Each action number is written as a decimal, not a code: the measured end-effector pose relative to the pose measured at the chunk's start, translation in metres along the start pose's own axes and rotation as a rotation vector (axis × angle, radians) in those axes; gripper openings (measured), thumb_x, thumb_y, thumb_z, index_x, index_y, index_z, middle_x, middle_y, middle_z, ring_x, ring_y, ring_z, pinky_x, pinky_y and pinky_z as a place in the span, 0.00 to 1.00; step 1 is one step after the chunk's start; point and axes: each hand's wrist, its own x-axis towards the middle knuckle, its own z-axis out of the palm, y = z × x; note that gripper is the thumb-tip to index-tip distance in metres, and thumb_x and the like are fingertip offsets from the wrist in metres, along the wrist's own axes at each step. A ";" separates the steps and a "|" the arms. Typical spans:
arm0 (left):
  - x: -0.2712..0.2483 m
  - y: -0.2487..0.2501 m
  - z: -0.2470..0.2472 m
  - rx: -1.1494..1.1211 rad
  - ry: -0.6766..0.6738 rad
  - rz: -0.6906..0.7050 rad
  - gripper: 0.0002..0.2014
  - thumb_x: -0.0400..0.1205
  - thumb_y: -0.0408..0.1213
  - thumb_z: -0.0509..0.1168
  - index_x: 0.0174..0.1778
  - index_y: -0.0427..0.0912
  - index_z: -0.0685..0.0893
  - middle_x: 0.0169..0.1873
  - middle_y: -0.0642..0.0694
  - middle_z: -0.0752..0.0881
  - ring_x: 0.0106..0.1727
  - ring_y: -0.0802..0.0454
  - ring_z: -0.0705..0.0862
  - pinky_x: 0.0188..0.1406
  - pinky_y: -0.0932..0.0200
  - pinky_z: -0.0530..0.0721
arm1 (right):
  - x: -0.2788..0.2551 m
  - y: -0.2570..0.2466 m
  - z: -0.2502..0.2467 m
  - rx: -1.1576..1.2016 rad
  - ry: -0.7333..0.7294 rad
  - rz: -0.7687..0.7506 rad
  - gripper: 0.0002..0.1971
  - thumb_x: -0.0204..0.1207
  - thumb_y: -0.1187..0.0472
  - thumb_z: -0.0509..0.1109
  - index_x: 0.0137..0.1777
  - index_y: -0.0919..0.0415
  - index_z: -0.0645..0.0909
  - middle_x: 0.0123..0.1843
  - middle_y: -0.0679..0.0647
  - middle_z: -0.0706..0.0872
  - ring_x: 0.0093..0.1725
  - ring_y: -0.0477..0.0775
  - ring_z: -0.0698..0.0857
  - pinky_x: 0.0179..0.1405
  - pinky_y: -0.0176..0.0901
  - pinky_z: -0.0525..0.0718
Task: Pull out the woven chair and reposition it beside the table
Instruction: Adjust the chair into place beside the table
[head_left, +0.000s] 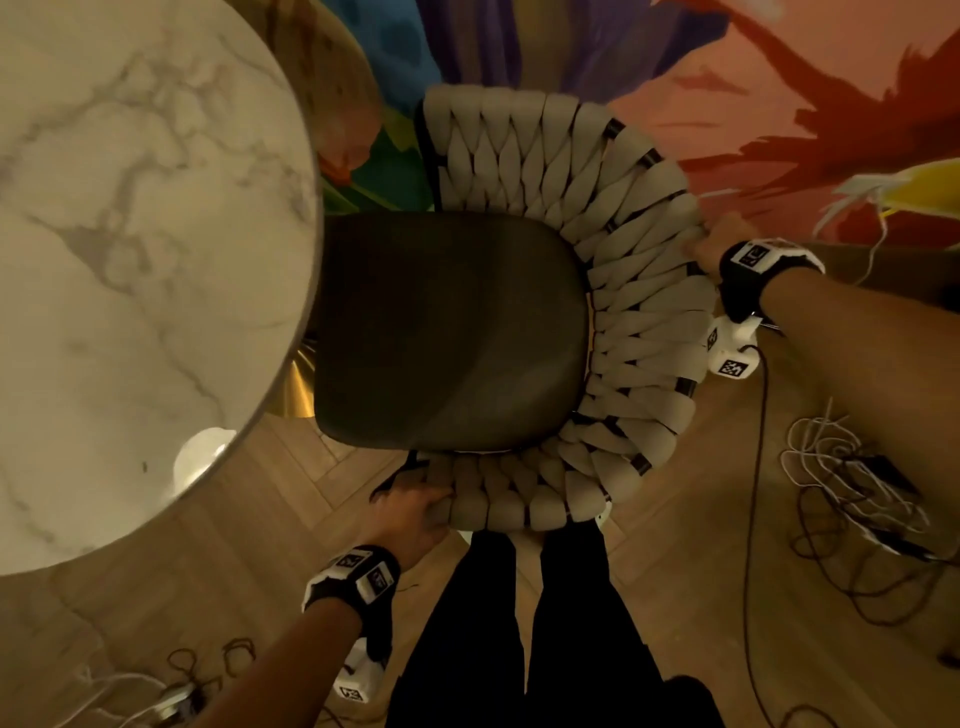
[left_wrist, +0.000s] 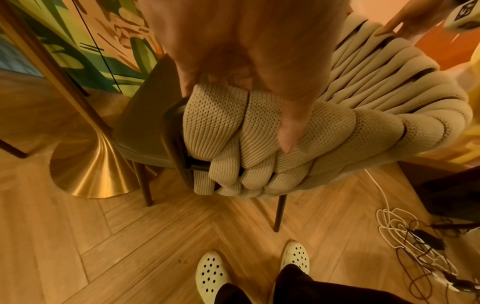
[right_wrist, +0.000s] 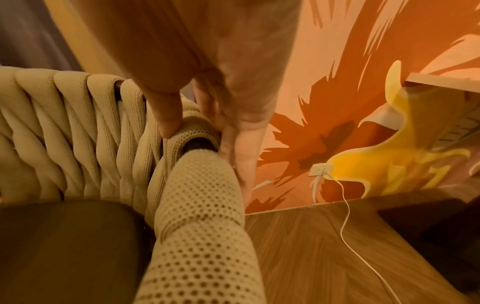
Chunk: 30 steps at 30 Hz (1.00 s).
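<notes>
Right now your two hands share the beige woven-rope chair with the dark padded seat (head_left: 452, 332), which stands just beside the round white marble table (head_left: 130, 260); the seat's front edge, at nine o'clock in the head view, runs under the tabletop rim. Your left hand (head_left: 415, 512) clamps the end of the armrest at six o'clock, thumb laid over the knitted cords and the other fingers tucked under the rail, as the left wrist view shows. Your right hand (head_left: 714, 244) takes the top of the curved backrest at three o'clock, thumb pressed on the inner side of the weave and fingers (right_wrist: 241, 156) lying down the outer side, so it pinches the rim rather than wrapping it. Holding one low point and one high point gives you control of turning as well as sliding, I would judge.

The brass trumpet-shaped table base (left_wrist: 93, 164) sits close to the chair's front leg (left_wrist: 146, 185), so any swing toward nine o'clock could knock it. A tangle of white and dark cables (head_left: 857, 493) lies on the herringbone wooden floor (head_left: 701, 545) at four o'clock, and your feet in white perforated clogs (left_wrist: 211, 273) stand right behind the chair: mind both when you step.
</notes>
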 end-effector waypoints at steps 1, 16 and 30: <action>0.001 -0.002 -0.001 -0.005 -0.003 -0.011 0.24 0.67 0.57 0.61 0.61 0.69 0.76 0.59 0.58 0.83 0.62 0.50 0.82 0.60 0.45 0.82 | -0.001 -0.005 -0.001 0.010 -0.002 0.001 0.25 0.76 0.53 0.70 0.66 0.71 0.77 0.64 0.70 0.84 0.59 0.71 0.85 0.58 0.61 0.85; -0.016 -0.036 -0.027 -0.204 0.130 -0.159 0.36 0.69 0.46 0.73 0.74 0.59 0.70 0.76 0.48 0.71 0.76 0.43 0.68 0.74 0.44 0.71 | -0.110 0.003 0.062 -0.298 -0.057 -0.473 0.37 0.73 0.53 0.72 0.81 0.55 0.61 0.85 0.63 0.54 0.83 0.70 0.53 0.81 0.67 0.61; -0.009 -0.038 -0.024 -0.081 0.202 -0.033 0.25 0.75 0.32 0.62 0.68 0.55 0.78 0.71 0.51 0.79 0.71 0.45 0.78 0.70 0.45 0.74 | -0.185 0.037 0.158 -0.860 -0.527 -0.760 0.28 0.61 0.40 0.77 0.62 0.46 0.84 0.62 0.50 0.87 0.67 0.58 0.80 0.80 0.62 0.53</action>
